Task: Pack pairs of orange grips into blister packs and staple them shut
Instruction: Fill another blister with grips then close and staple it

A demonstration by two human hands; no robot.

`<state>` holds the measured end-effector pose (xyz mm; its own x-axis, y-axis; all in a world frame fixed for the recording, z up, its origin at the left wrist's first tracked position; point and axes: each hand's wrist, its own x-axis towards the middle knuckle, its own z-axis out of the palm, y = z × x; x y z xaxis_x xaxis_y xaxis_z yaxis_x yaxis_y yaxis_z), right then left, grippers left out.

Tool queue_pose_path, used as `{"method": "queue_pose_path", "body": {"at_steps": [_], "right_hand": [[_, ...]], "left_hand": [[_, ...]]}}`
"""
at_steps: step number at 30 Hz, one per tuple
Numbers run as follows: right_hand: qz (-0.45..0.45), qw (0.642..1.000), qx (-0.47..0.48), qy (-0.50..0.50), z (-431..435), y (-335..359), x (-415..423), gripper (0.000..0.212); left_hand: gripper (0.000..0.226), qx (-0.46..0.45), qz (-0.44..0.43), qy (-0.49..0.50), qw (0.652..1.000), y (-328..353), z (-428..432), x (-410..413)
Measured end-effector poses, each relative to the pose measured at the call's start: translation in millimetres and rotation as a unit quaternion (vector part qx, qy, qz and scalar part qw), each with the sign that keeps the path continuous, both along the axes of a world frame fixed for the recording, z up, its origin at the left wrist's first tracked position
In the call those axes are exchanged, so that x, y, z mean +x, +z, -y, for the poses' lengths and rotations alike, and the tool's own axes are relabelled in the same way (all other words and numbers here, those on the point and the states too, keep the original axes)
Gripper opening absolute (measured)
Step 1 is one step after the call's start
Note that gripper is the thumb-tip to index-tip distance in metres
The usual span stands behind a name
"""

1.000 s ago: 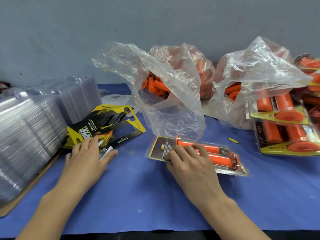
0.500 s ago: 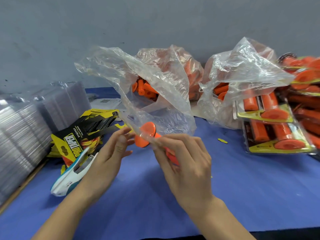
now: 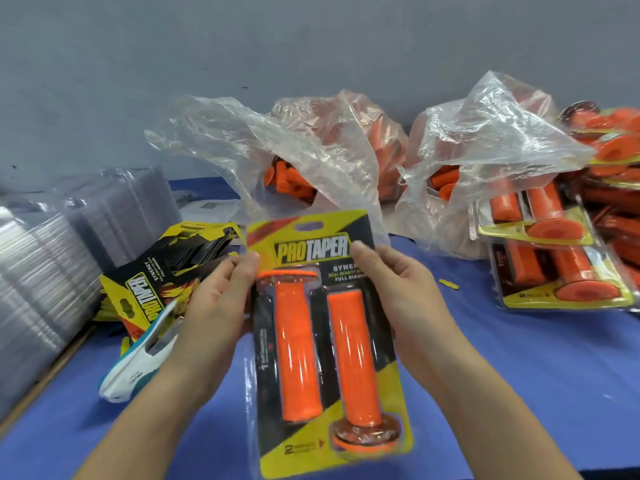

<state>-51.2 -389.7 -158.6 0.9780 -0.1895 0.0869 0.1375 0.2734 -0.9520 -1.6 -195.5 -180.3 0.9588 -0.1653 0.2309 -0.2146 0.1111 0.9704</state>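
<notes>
1. Bright, even, diffuse light; soft, faint shadows lie on the blue cloth (image 3: 519,375) beneath the stapler (image 3: 138,358).
2. White glare streaks the blister pack (image 3: 325,341) film and the clear plastic bags (image 3: 304,157).
3. Wide-angle bending and motion smear blur the edges, chiefly the stack of clear shells (image 3: 34,289) at left.

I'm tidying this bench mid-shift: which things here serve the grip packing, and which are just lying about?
In use: held blister pack; stapler; bags of loose orange grips; clear blister stack; printed cards; finished packs.
Lying about: yellow scrap; white printed sheet.
</notes>
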Motion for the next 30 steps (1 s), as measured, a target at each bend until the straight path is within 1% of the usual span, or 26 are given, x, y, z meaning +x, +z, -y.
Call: {"method": "queue_pose_path", "body": {"at_steps": [2, 3, 6, 7, 9, 13, 16, 19, 21, 24, 28, 30], "right_hand": [[-0.019, 0.999, -0.037, 0.003, 2, -11, 3, 0.03], [-0.026, 0.998, -0.051, 0.003, 3, -15, 4, 0.031], [-0.041, 0.998, -0.045, 0.016, 6, -23, 6, 0.03], [-0.047, 0.998, -0.043, 0.017, 6, -24, 5, 0.031], [-0.053, 0.997, -0.053, 0.01, 4, -26, 4, 0.036], [-0.052, 0.997, -0.059, -0.003, 2, -28, 3, 0.041], [-0.06, 0.997, -0.043, 0.017, 0, -26, 1, 0.038], [-0.064, 0.997, -0.023, 0.027, -1, -25, 0, 0.034], [-0.067, 0.997, -0.023, 0.02, -2, -25, 2, 0.036], [-0.073, 0.997, -0.008, -0.007, -1, -26, 5, 0.037], [-0.083, 0.995, 0.022, -0.058, 3, -28, 9, 0.033], [-0.095, 0.989, 0.053, -0.095, 6, -30, 11, 0.031]], "left_hand": [[0.023, 0.002, -0.036, 0.011, 0.999, -3, 2, 1], [0.025, 0.0, -0.055, 0.011, 0.998, -4, 2, 2], [0.05, 0.0, -0.093, -0.005, 0.996, -4, 0, 2], [0.055, -0.002, -0.099, -0.01, 0.995, -3, 0, 1], [0.059, -0.003, -0.098, -0.018, 0.995, -3, -1, 0], [0.05, 0.028, -0.085, -0.011, 0.996, -4, -3, 0], [0.047, 0.041, -0.083, 0.003, 0.996, -4, -3, 1], [0.051, 0.05, -0.07, 0.033, 0.996, -5, -1, 2], [0.054, 0.043, -0.072, 0.043, 0.996, -5, 0, 3], [0.051, 0.021, -0.096, 0.01, 0.995, -4, 1, 4], [0.032, -0.035, -0.128, -0.048, 0.99, -6, 8, -4], [0.027, -0.03, -0.145, -0.053, 0.988, -14, 16, -11]]}}
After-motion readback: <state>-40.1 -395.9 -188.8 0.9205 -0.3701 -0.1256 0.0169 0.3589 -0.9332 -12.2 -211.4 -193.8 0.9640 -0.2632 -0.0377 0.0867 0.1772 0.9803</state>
